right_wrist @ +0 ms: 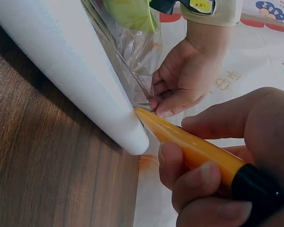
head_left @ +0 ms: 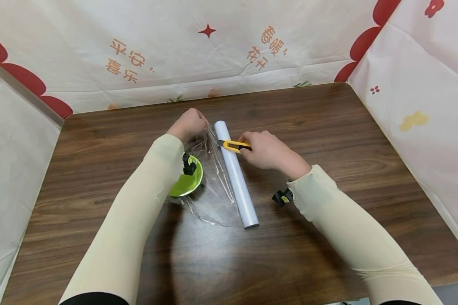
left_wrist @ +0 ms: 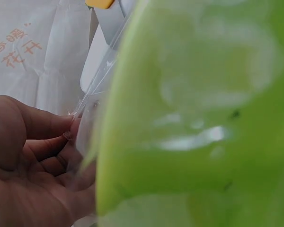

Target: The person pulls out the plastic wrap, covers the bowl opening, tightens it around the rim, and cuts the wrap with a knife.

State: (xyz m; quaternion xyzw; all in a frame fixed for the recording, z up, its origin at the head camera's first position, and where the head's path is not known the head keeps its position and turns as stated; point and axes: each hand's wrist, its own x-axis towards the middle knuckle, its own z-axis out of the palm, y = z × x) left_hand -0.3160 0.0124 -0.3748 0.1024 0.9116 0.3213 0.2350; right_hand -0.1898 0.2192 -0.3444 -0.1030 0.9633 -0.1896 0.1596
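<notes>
My left hand (head_left: 191, 123) pinches the far edge of a clear sheet of plastic wrap (head_left: 218, 186) between thumb and fingers. The wrap stretches from a white roll (head_left: 234, 178) that lies lengthwise on the table. Under the wrap and left wrist is a green bowl (head_left: 186, 184), which fills much of the left wrist view. My right hand (head_left: 265, 149) grips a yellow utility knife (head_left: 233, 146) with a black end. Its blade (head_left: 220, 143) points left across the upper part of the roll, at the edge of the wrap.
The brown wooden table (head_left: 347, 169) extends to both sides. A white printed cloth (head_left: 229, 46) hangs behind it and along the sides. Small black cameras are strapped at both wrists, the left one right above the bowl.
</notes>
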